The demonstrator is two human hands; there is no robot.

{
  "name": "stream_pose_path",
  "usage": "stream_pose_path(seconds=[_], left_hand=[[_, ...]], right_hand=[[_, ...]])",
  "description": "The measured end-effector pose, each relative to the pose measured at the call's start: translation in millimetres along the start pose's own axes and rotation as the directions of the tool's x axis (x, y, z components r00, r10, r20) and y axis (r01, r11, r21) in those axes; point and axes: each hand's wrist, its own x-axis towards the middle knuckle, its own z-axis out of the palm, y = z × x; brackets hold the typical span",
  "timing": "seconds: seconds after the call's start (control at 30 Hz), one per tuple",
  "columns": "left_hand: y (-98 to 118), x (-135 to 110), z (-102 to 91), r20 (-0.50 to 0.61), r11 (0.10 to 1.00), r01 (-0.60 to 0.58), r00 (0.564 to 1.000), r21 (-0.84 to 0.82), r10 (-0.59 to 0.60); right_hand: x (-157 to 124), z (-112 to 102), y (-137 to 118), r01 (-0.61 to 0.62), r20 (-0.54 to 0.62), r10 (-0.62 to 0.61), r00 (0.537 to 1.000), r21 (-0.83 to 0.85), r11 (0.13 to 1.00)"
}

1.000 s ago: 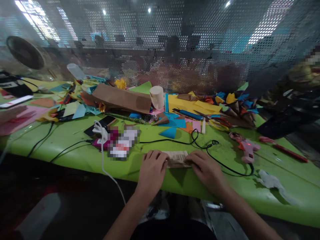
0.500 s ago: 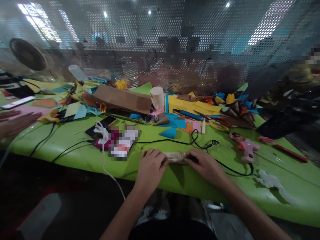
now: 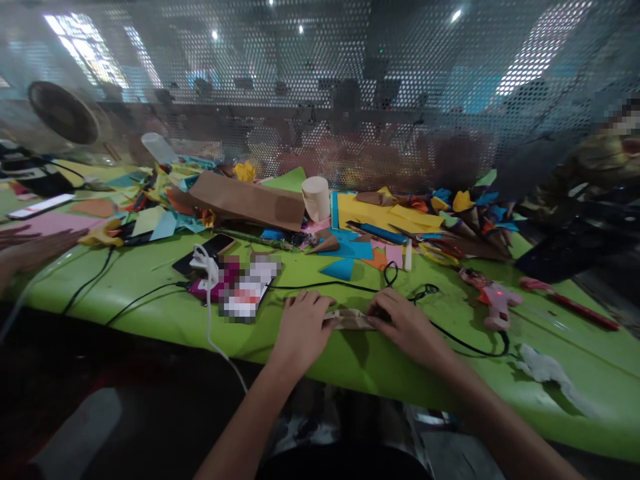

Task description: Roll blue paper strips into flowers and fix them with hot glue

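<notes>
Between my two hands, near the table's front edge, a narrow strip of brown paper (image 3: 351, 320) is held crosswise, its ends covered by my fingers. My left hand (image 3: 305, 327) grips the left end with the fingers bent over it. At the other end my right hand (image 3: 400, 321) pinches the paper between thumb and fingers. A black cord (image 3: 325, 283) runs across the table just beyond my hands. To the right lies a pink glue gun (image 3: 495, 300) with a small red light. Left of my hands sits a magenta power block (image 3: 220, 283) with a white plug on it.
On the green table (image 3: 400, 380) lie a phone (image 3: 205, 253), a blue utility knife (image 3: 380, 231), a roll (image 3: 316, 198), brown paper (image 3: 245, 199) and coloured scraps. A red stick (image 3: 583, 307) lies right. Another person's hand (image 3: 40, 247) rests at far left. A perforated screen (image 3: 320, 80) stands behind.
My fingers have shifted slightly on the brown paper strip, which stays in nearly the same place. The whole view has moved a little; the other things lie as before.
</notes>
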Motion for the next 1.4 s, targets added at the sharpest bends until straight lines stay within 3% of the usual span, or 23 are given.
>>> stream_pose_path(seconds=[0.2,0.4,0.5,0.7,0.8,0.9,0.97,1.0,1.07,1.13,1.27,1.4], left_hand=[[2.3,1.7,-3.3,-0.02,0.999,-0.026,0.999,-0.043,0.025],[7.8,4.3,-7.2,0.0,0.96,-0.009,1.0,-0.28,0.009],[9.9,8.0,-9.5,-0.029,0.887,-0.013,1.0,-0.462,0.0],[14.0,19.4,-9.6,-0.073,0.684,-0.051,0.997,-0.728,-0.003],[18.7,29.4,-9.1,-0.045,0.589,-0.002,0.997,-0.808,-0.058],[21.6,46.2,-7.8,0.026,0.485,0.079,0.993,-0.871,-0.114],[18.9,62.3,-7.7,0.046,0.463,0.086,0.994,-0.882,-0.098],[15.6,71.6,-8.3,0.024,0.496,0.061,0.996,-0.866,-0.08],[5.9,90.8,-11.4,-0.104,0.667,-0.03,0.992,-0.744,-0.071],[-5.9,108.1,-15.4,-0.244,0.917,0.016,0.962,-0.399,-0.122],[-22.3,131.4,-16.8,-0.238,0.977,0.102,0.96,-0.186,-0.146],[-26.5,146.2,-7.3,-0.175,0.99,0.123,0.976,-0.065,-0.132]], right_hand=[[-4.1,-1.1,-5.5,0.013,-0.059,-0.011,0.998,0.041,0.999],[-8.5,-5.6,-2.5,-0.017,-0.1,0.054,0.993,0.336,0.942],[-5.1,-10.5,-5.0,0.011,-0.134,0.051,0.99,0.427,0.904],[5.7,-18.6,-18.3,0.067,-0.229,0.035,0.973,0.423,0.904],[12.4,-23.1,-23.7,0.116,-0.308,0.036,0.951,0.461,0.88],[22.1,-30.2,-26.0,0.112,-0.283,0.033,0.959,0.481,0.869],[31.3,-37.6,-24.2,0.081,-0.261,0.057,0.964,0.49,0.868],[36.8,-42.2,-22.2,0.069,-0.278,0.08,0.957,0.49,0.869],[49.0,-52.8,-16.2,0.06,-0.357,0.138,0.924,0.49,0.87],[61.3,-62.7,-8.9,0.062,-0.453,0.195,0.87,0.493,0.868],[78.3,-68.9,4.7,0.065,-0.556,0.282,0.782,0.522,0.85],[80.6,-58.5,16.7,0.034,-0.582,0.316,0.749,0.51,0.86]])
